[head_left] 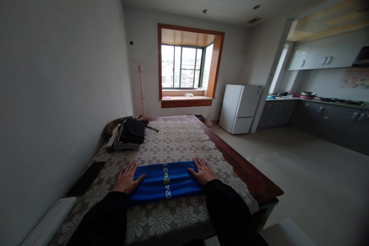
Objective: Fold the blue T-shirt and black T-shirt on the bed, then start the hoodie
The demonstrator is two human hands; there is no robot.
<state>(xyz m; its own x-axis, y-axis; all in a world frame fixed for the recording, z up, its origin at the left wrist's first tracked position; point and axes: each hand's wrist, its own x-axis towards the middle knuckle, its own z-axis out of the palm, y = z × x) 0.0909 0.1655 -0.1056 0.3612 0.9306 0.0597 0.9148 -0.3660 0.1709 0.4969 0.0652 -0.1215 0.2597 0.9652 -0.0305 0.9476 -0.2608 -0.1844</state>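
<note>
A blue piece of clothing (150, 184), folded into a flat rectangle with white and yellow print on it, lies across the table in front of me. On its left end rests my left hand (127, 178), palm down with the fingers spread. My right hand (202, 171) lies flat on the right end, fingers stretched out and apart. Neither hand grips the fabric. Black sleeves cover both forearms.
A floral tablecloth (161, 221) covers the wooden table (245, 165). Folded dark clothes (132, 130) are stacked at the back left. A dark flat object (86, 178) lies by the wall. Beyond stand a white fridge (239, 107) and a coat rack (140, 84).
</note>
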